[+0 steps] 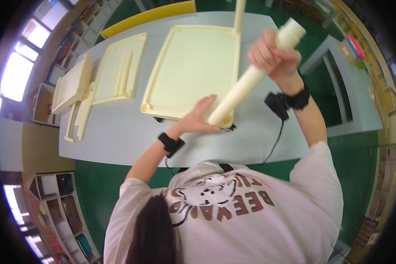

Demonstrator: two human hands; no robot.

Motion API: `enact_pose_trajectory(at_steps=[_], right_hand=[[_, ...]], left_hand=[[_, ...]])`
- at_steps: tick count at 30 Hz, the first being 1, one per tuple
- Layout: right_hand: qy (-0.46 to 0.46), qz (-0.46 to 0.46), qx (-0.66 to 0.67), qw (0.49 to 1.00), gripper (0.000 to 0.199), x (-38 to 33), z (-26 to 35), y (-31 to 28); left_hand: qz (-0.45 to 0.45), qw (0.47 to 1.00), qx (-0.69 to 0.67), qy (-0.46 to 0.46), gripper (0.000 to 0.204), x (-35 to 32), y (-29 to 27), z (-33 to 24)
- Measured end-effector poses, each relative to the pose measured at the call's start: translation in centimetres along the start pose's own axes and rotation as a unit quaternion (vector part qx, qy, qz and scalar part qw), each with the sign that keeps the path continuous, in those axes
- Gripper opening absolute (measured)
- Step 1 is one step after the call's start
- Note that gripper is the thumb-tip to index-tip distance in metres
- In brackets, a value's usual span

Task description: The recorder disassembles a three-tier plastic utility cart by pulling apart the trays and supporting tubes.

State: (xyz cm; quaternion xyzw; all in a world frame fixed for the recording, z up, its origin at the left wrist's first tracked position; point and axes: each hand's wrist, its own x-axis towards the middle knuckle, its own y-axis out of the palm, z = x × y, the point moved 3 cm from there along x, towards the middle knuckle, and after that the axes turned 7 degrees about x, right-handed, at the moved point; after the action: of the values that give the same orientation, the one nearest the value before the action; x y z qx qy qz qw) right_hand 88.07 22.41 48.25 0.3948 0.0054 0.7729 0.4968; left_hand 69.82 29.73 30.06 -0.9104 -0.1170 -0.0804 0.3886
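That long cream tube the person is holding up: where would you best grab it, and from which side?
Mid-shaft, wrapping round from the side. The cream tube is a smooth round cylinder tilted steeply, its lower end at the tray corner. The right hand grips just below the stepped narrower top; the left hand rests by the lower end. Probably avoid that thinner tip.

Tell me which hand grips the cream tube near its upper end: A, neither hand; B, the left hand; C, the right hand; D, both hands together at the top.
C: the right hand wraps around the cream tube near its upper end, while the left hand rests by the tube's lower end at the edge of the large cream tray.
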Motion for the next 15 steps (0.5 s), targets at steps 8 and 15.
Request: enact_pose_trajectory(at_steps=[8,15], right_hand=[[0.009,-0.256,-0.071,0.964,0.061,-0.4,-3.0,-0.1],[0.06,-0.402,-0.228,0.885,0.063,-6.9,-2.6,-0.9]], left_hand=[[0.005,0.957,-0.238,-0.165,0.037,-1.9,-4.2,-4.3],[-0.333,0.889,-0.085,-0.303,0.026,-9.9,-14.6,8.0]])
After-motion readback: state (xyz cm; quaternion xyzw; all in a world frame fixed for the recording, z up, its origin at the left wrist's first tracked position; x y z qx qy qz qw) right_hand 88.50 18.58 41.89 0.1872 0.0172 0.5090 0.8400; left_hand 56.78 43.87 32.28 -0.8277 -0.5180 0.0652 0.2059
